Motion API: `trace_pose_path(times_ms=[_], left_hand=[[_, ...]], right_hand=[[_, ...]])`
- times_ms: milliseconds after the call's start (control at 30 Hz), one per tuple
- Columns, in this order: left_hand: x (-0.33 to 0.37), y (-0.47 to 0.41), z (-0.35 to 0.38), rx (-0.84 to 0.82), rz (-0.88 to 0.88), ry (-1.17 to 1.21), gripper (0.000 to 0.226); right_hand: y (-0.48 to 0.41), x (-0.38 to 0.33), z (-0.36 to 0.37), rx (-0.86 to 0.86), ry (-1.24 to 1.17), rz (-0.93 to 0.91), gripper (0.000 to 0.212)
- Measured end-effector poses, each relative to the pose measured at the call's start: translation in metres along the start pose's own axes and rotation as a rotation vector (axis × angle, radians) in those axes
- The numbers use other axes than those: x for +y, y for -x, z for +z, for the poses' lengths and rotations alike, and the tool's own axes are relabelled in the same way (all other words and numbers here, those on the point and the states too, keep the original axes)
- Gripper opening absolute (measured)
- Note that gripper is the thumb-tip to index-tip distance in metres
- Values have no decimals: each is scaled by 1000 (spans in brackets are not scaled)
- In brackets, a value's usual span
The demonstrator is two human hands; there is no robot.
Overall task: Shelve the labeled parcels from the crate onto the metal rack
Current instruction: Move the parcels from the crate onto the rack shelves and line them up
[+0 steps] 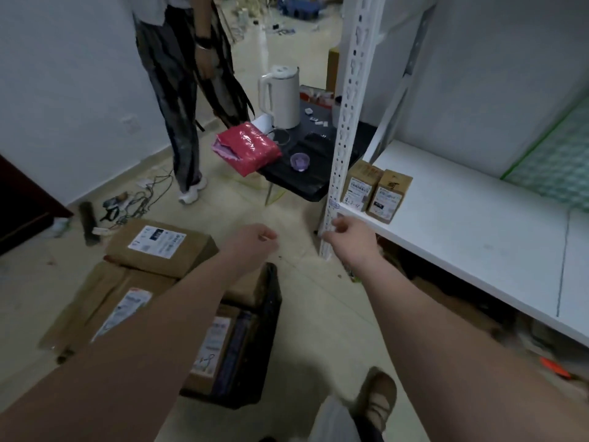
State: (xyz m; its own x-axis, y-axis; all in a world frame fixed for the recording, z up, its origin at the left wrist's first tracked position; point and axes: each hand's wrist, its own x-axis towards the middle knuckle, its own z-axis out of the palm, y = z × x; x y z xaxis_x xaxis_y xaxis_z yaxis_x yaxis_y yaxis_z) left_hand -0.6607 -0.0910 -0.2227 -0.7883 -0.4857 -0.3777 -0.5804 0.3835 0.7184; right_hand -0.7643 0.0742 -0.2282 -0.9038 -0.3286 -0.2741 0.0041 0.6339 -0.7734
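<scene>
Two small brown labeled parcels (376,190) stand side by side at the near left corner of the white rack shelf (471,224). My right hand (349,236) hovers just below and left of them, by the rack's perforated post (345,122), fingers loosely curled, holding nothing. Over the floor, my left hand (251,242) is also loosely curled and holds nothing. Below my left forearm sits the black crate (255,339) with labeled cardboard parcels (210,342) inside. Two larger labeled boxes (159,247) lie on the floor left of the crate.
Another person (188,90) stands ahead on the left. A black table (306,154) behind the post carries a white kettle (282,97), a pink package (247,146) and a purple cup (299,161). Cables and tools litter the floor at left. My foot (376,400) is at the bottom.
</scene>
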Motion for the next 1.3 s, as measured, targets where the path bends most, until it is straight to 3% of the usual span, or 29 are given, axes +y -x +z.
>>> trace_pose_path(times_ms=[133, 400, 700, 933, 1033, 1200, 1300], left_hand=[[-53, 47, -33, 27, -43, 0, 17], [-129, 132, -51, 257, -112, -2, 14], [-199, 207, -56, 216, -311, 172, 10], [-244, 198, -115, 232, -374, 290, 12], [-272, 184, -147, 182, -326, 259, 13], [-327, 138, -212, 69, -310, 193, 17], [-354, 110, -244, 14, -353, 115, 23]], right_hand=[[68, -9, 40, -79, 30, -9, 34], [151, 33, 78, -167, 163, -47, 21], [209, 49, 129, -265, 171, 47, 22], [206, -2, 183, -285, 129, 22, 4], [194, -23, 217, -275, 140, 77, 23], [179, -66, 292, -230, -68, 275, 5], [172, -85, 341, -267, -62, 266, 17]])
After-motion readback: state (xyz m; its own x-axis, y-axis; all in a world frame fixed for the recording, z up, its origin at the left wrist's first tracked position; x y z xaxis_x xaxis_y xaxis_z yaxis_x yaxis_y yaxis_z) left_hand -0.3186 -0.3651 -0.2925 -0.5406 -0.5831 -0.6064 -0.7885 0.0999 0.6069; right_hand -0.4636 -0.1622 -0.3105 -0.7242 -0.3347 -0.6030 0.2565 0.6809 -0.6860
